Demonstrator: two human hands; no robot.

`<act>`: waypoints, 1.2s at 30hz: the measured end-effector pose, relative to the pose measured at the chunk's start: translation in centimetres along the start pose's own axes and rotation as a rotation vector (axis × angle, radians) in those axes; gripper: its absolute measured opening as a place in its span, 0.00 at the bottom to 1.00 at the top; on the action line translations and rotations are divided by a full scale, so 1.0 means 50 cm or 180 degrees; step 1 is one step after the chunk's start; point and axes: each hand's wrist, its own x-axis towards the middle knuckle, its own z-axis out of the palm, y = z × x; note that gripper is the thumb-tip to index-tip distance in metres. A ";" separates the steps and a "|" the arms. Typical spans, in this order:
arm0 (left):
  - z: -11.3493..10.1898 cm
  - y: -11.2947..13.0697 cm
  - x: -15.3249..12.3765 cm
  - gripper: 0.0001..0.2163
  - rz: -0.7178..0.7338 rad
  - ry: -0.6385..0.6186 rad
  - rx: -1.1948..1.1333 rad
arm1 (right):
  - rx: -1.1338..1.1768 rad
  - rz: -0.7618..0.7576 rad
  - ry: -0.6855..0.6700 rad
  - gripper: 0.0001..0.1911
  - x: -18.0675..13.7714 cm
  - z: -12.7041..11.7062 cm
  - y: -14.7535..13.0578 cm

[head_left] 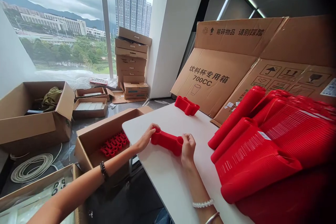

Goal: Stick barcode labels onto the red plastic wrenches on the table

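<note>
Between my hands is a red dumbbell-shaped piece (pixel 167 141) with round, open loops at its two ends, just over the white table. The fingers of my left hand (pixel 147 137) are closed on its left end. Closed at its right end is my right hand (pixel 188 148), the fingertips curled by the loop. A similar red piece (pixel 187 105) lies at the table's far edge. To the right of my right hand, a pile of ribbed red bundles (pixel 252 150) is stacked, some with small white labels.
The white table (pixel 147 119) has an open carton (pixel 97 129) at its left, with several red pieces (pixel 114 144) inside. A large cardboard sheet (pixel 210 66) leans behind the table. Coiled white cable (pixel 33 168) and another open box (pixel 34 126) lie on the floor.
</note>
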 end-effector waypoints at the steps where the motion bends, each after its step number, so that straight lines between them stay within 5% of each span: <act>1: 0.013 -0.002 0.002 0.14 -0.0036 0.0177 -0.0093 | -0.0002 -0.0046 0.0020 0.19 0.000 0.000 0.003; 8: 0.052 0.014 0.010 0.14 -0.0346 0.0823 -0.0295 | -0.0163 -0.0282 -0.0011 0.18 0.008 -0.001 0.005; 15: 0.048 0.029 0.008 0.15 -0.0316 0.0848 0.0210 | -0.0745 -0.0354 -0.0311 0.09 0.011 -0.006 -0.038; 25: 0.051 0.007 0.012 0.14 -0.0015 0.0669 0.0610 | -0.1854 -0.1215 -0.0338 0.14 -0.051 0.021 -0.057; 36: 0.025 -0.007 0.020 0.16 -0.0078 0.0345 0.0658 | -0.1862 -0.1156 -0.0396 0.20 -0.042 0.024 -0.043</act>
